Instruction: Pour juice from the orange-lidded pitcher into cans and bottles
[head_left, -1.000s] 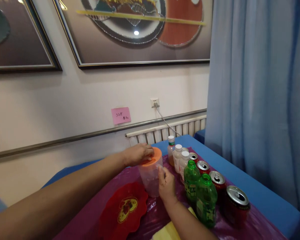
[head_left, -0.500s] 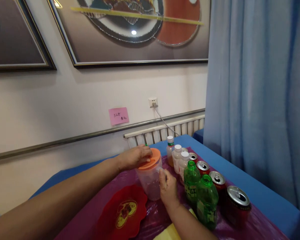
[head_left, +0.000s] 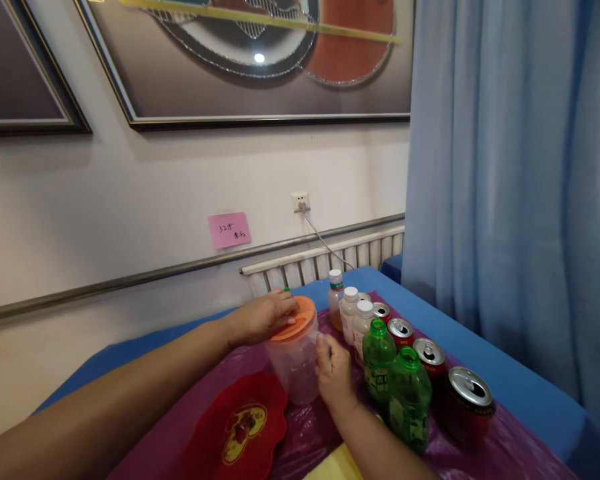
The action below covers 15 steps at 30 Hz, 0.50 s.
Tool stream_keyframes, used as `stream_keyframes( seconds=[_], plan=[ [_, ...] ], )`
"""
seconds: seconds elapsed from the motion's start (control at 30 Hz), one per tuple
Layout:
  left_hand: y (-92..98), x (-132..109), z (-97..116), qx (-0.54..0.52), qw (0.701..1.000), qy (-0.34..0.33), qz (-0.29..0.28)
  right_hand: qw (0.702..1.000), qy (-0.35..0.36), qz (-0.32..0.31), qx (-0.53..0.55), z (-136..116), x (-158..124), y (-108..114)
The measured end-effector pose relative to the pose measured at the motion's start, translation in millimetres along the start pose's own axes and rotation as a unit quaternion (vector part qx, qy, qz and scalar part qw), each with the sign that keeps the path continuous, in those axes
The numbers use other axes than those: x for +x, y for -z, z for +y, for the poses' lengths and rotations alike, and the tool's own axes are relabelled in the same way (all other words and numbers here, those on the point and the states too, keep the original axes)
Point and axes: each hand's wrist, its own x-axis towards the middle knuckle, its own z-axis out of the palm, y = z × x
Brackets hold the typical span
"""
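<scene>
A clear plastic pitcher (head_left: 295, 373) stands upright on the purple plastic sheet, its orange lid (head_left: 303, 313) on top. My left hand (head_left: 267, 317) rests over the lid, fingers curled onto it near its left side. Around the pitcher's handle, on the right, my right hand (head_left: 336, 373) is closed; the handle is mostly hidden by the fingers. Just left of the pitcher's base lies a red scalloped plate (head_left: 205, 433) with a yellow design in its middle. A small green cap-like thing shows behind my left hand.
Right of my right hand stand uncapped green bottles (head_left: 409, 393), white-capped bottles (head_left: 350, 310) and a row of several opened cans (head_left: 467, 407). A yellow cloth or paper (head_left: 335, 465) lies at the front. Beyond the blue table (head_left: 520, 393) are a radiator (head_left: 325, 257) and a curtain (head_left: 480, 200).
The view has shifted slightly, so everything sits a little further left. Both hands keep their places on the pitcher and lid.
</scene>
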Motion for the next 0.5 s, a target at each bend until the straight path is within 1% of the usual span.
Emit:
stream_keyframes(
  seconds=[0.2, 0.33, 0.5],
  plan=[
    [0.7, 5.1, 0.9, 0.013, 0.999, -0.015, -0.032, 1.000, 0.009, -0.017, -0.009, 0.8, -5.7, 1.3],
    [-2.1, 10.5, 7.3, 0.033, 0.999, -0.006, -0.030, 1.000, 0.015, -0.008, -0.015, 2.3, -5.5, -0.3],
    [0.4, 15.8, 11.6, 0.051, 0.998, 0.008, -0.034, 0.999, 0.025, 0.005, -0.033, 6.0, -4.0, -1.1]
  ],
)
